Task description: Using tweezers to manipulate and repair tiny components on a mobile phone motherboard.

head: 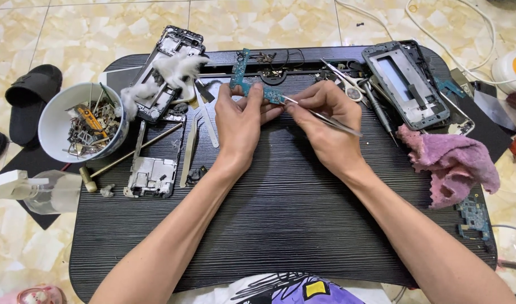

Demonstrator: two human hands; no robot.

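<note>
Pinching a teal circuit board (252, 87) above the black worktop (280, 214), the left hand (239, 121) steadies it while the right hand's (325, 121) grip clamps tweezers (325, 119) at its edge; stripped phone frames (156, 84) lie around, unassembled.

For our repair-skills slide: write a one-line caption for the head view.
Left hand steadies a blue circuit board while right hand works it with tweezers.

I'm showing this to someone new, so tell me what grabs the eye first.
At the centre of the black tray table, the left hand pinches a blue circuit board while the right hand works tweezers against it. A white bowl of small parts sits far left, a pink cloth far right.
</note>
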